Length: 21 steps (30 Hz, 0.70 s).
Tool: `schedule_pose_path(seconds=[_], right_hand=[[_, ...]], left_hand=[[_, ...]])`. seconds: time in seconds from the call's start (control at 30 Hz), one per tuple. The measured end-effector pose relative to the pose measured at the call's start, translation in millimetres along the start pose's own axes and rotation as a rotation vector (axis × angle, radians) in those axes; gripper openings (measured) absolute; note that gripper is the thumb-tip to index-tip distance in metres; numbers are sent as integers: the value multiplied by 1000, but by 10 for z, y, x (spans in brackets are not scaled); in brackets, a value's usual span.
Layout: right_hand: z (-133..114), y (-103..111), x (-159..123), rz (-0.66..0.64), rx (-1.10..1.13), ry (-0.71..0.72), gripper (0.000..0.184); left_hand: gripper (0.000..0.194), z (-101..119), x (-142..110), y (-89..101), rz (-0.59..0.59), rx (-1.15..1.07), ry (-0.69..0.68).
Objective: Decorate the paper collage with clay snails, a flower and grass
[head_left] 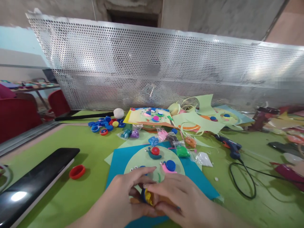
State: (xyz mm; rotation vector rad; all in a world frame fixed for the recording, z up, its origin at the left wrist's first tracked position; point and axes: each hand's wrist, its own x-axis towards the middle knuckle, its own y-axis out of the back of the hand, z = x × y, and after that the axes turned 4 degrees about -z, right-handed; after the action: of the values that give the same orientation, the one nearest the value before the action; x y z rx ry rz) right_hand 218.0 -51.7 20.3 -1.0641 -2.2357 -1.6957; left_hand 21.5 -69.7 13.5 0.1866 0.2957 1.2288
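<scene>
Low in the middle of the head view, a blue bottle cap with yellow clay in it [148, 197] sits between my two hands. My left hand [127, 191] grips it from the left, fingers curled round it. From the right, my right hand [181, 193] presses on it with its fingertips. Beneath them lies a blue paper sheet [116, 167] with a pale green oval [133, 158]. On the oval are a snail with a red cap shell [155, 151] and a pink snail with a blue cap shell [170, 165]. My left hand partly hides another snail.
Several bottle caps [106, 123] are heaped at the back left, and a red cap [77, 171] lies nearer. Bagged clay [182, 152] lies behind the sheet. A black glossy device [40, 180] is at left, a glue gun [231, 146] with its cord at right. A perforated metal panel [133, 69] stands behind.
</scene>
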Motion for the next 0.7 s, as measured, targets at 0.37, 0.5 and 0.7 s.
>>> schedule_pose_path(seconds=[0.37,0.5,0.7], right_hand=[[93,85,50,215,723,-414,32],[210,88,122,291,1033,-582,33],[313,34,132,367,1140,-726,35]], left_hand=[[56,226,68,197,129,220,29],[47,173,147,539,314,514,-48],[25,-248,299,1028,549,706,-126]])
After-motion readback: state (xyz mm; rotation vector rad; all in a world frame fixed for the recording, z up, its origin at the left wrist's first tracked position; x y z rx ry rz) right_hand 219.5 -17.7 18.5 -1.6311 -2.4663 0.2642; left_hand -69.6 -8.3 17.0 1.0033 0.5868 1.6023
